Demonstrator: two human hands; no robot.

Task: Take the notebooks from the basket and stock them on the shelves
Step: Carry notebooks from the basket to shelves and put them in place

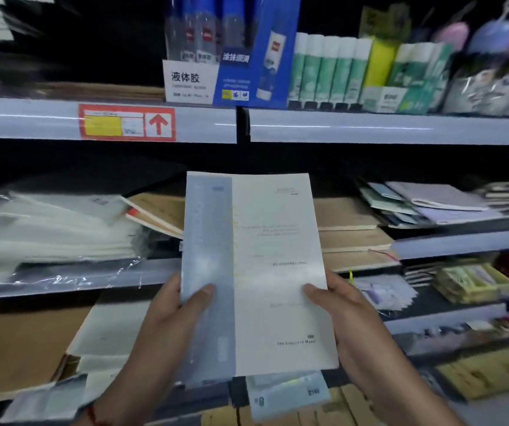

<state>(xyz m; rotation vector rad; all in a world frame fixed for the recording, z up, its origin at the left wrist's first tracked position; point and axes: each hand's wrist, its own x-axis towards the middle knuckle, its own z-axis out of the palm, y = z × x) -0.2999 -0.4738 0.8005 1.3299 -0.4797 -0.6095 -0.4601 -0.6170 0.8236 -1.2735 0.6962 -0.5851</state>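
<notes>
Glue sticks (328, 72) beside blue glue box (256, 56)

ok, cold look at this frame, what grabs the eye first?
The pale notebook held up at centre frame, with a grey-blue band down its left side, gripped at its lower edges by the left hand and right hand. Behind it, brown-covered notebooks are stacked on the middle shelf. Above, a red-and-yellow shelf tag with an up arrow and a blue glue display box stand out.

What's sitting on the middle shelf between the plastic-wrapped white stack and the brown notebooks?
In the head view, a tilted brown notebook leans there; the held notebook hides the rest.
</notes>
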